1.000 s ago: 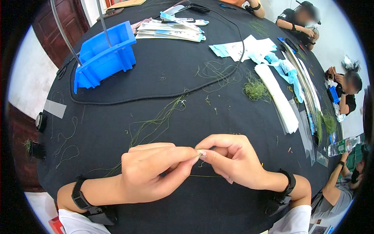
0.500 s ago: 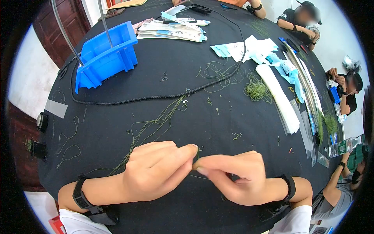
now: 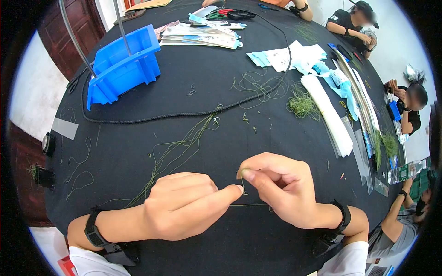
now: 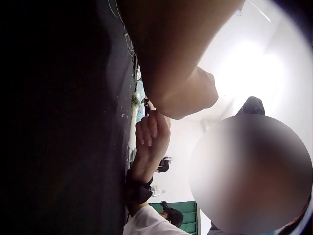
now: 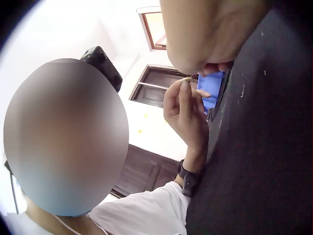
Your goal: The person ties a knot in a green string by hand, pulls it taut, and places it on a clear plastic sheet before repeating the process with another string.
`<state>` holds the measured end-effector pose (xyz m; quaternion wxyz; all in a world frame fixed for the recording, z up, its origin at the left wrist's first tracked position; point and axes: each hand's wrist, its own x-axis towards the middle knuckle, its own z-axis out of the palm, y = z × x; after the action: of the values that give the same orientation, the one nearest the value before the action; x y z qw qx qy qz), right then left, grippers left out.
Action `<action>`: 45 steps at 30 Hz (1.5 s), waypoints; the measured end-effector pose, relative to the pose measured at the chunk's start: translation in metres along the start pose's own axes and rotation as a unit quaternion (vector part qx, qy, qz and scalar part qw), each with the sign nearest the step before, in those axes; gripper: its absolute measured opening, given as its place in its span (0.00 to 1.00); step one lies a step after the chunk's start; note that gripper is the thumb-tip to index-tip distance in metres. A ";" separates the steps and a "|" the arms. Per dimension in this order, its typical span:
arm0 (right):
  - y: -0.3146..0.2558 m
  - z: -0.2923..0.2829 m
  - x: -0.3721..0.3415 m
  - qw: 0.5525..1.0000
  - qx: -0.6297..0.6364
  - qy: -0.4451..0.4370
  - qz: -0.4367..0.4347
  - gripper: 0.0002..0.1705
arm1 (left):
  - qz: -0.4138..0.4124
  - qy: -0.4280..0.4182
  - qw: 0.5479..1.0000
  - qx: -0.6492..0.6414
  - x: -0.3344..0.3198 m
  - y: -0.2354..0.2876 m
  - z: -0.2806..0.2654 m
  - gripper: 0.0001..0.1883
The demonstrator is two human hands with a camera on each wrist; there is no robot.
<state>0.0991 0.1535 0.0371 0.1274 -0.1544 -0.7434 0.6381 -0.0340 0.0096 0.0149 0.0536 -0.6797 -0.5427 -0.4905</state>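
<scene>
1. While a blue bin (image 3: 120, 77) stands on the black-covered table (image 3: 129, 149), the head view shows me the person's left hand (image 3: 184, 207) and right hand (image 3: 282, 189) nearer their body than the bin, off to its right.
2. Between those hands, the right thumb and forefinger pinch a short green strand (image 3: 243, 181) just above the left fingertips, which nip its lower end.
3. Loose green threads (image 3: 195, 133) trail on the bin's near side, past a black cord (image 3: 184, 114); a green tangle (image 3: 304, 106) lies well right of it.
4. From the left wrist, both hands meet; the strand can't be made out.
5. From the right wrist, the left thumb and forefinger grip the strand's tip, with the bin behind; the right fingers' hold is hidden.
</scene>
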 end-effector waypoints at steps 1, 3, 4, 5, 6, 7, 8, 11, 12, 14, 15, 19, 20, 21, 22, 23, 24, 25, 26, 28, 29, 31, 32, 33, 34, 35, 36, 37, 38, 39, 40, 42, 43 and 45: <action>0.001 0.000 0.000 1.000 0.008 -0.012 0.003 0.04 | -0.001 0.003 1.000 0.000 0.000 0.000 0.000 0.15; 0.000 0.000 0.000 0.999 0.020 -0.035 0.012 0.04 | -0.003 0.009 1.000 0.001 0.000 0.000 -0.001 0.15; 0.000 0.000 0.000 0.999 0.024 -0.044 0.018 0.04 | -0.006 0.013 1.000 0.002 0.001 0.000 -0.001 0.15; -0.001 0.000 0.000 0.998 0.028 -0.054 0.024 0.04 | -0.008 0.016 1.000 0.004 0.001 0.001 -0.002 0.16; -0.001 0.000 -0.001 0.996 0.041 -0.063 0.038 0.04 | -0.007 0.022 1.000 0.003 0.001 0.000 -0.002 0.16; 0.000 -0.001 -0.001 0.995 0.054 -0.072 0.053 0.05 | -0.006 0.029 1.000 0.003 0.001 0.000 -0.001 0.16; 0.000 -0.002 -0.002 0.992 0.067 -0.082 0.067 0.05 | -0.005 0.035 0.999 0.003 0.000 -0.001 -0.001 0.16; 0.002 -0.001 -0.002 0.991 0.071 -0.093 0.068 0.05 | 0.000 0.035 0.999 0.004 0.001 -0.003 -0.001 0.15; 0.002 -0.001 -0.002 0.990 0.070 -0.099 0.068 0.06 | 0.001 0.036 0.999 0.003 0.001 -0.003 -0.002 0.15; 0.002 -0.001 -0.003 0.989 0.068 -0.110 0.068 0.06 | 0.000 0.037 0.999 0.002 0.002 -0.003 -0.002 0.15; 0.002 0.000 -0.004 0.992 0.056 -0.104 0.043 0.06 | -0.003 0.036 0.999 0.006 0.002 -0.002 -0.002 0.15; 0.007 0.006 -0.009 0.995 -0.025 -0.078 -0.054 0.06 | -0.012 0.035 0.999 0.023 0.003 -0.001 -0.002 0.15; 0.011 0.008 -0.010 0.992 -0.050 -0.066 -0.090 0.06 | -0.013 0.035 0.999 0.027 0.002 -0.001 -0.002 0.15; 0.013 0.009 -0.011 0.988 -0.075 -0.054 -0.125 0.07 | -0.017 0.030 0.999 0.034 0.001 -0.001 -0.001 0.15; 0.012 0.008 -0.011 0.980 -0.110 -0.047 -0.161 0.08 | -0.020 0.025 0.999 0.042 0.000 -0.001 -0.001 0.15; 0.009 0.007 -0.011 0.974 -0.136 -0.053 -0.175 0.08 | -0.023 0.020 0.998 0.049 0.000 -0.001 0.000 0.15; 0.004 0.004 -0.012 0.967 -0.162 -0.058 -0.188 0.09 | -0.018 0.012 0.999 0.048 0.000 -0.002 0.000 0.15; -0.001 0.003 -0.012 0.959 -0.188 -0.064 -0.200 0.09 | -0.013 0.004 0.999 0.046 0.000 -0.002 0.000 0.15; -0.005 0.002 -0.013 0.959 -0.192 -0.047 -0.205 0.09 | -0.008 -0.004 0.999 0.045 0.000 -0.003 0.001 0.15; -0.009 0.000 -0.014 0.957 -0.199 -0.012 -0.213 0.08 | 0.022 0.025 0.999 0.042 -0.001 -0.005 0.005 0.15; -0.009 -0.002 -0.013 0.954 -0.205 -0.006 -0.219 0.10 | 0.037 0.040 0.998 0.040 -0.001 -0.006 0.007 0.15; -0.008 -0.007 -0.011 0.948 -0.218 0.006 -0.232 0.14 | 0.048 0.036 0.997 0.038 0.000 -0.006 0.007 0.14; -0.009 -0.007 -0.010 0.951 -0.201 0.013 -0.234 0.13 | 0.054 0.034 0.997 0.037 0.000 -0.006 0.006 0.13; -0.009 -0.007 -0.009 0.951 -0.200 0.017 -0.234 0.13 | 0.053 0.025 0.998 0.031 0.002 -0.004 0.004 0.13; -0.008 -0.007 -0.008 0.952 -0.199 0.021 -0.234 0.13 | 0.052 0.016 0.998 0.026 0.004 -0.002 0.001 0.12; -0.008 -0.008 -0.007 0.952 -0.197 0.025 -0.233 0.12 | 0.051 0.007 0.998 0.020 0.005 -0.001 -0.001 0.12; -0.008 -0.008 -0.007 0.956 -0.189 0.020 -0.223 0.12 | 0.049 0.007 0.999 0.019 0.006 0.000 -0.001 0.12; -0.008 -0.009 -0.006 0.960 -0.180 0.015 -0.212 0.12 | 0.048 0.008 0.999 0.019 0.006 0.000 -0.002 0.13; -0.008 -0.009 -0.006 0.964 -0.171 0.010 -0.202 0.11 | 0.046 0.008 0.999 0.018 0.005 0.001 -0.002 0.13; -0.008 -0.009 -0.006 0.966 -0.168 0.010 -0.198 0.11 | 0.043 0.010 0.999 0.017 0.005 0.000 -0.002 0.13; -0.008 -0.008 -0.006 0.967 -0.164 0.011 -0.195 0.11 | 0.040 0.012 0.999 0.016 0.005 0.000 -0.002 0.13; -0.007 -0.008 -0.005 0.970 -0.157 0.014 -0.186 0.11 | 0.031 0.014 0.999 0.008 0.005 0.000 -0.001 0.14; -0.007 -0.009 -0.005 0.972 -0.153 0.016 -0.180 0.11 | 0.025 0.014 1.000 0.002 0.005 0.000 -0.001 0.14; -0.005 -0.008 -0.005 0.974 -0.145 0.026 -0.174 0.09 | 0.011 0.014 1.000 -0.006 0.004 0.000 0.000 0.15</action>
<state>0.1061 0.1584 0.0437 0.2320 -0.0562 -0.8399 0.4874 -0.0339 0.0124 0.0182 0.0627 -0.6791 -0.5312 -0.5028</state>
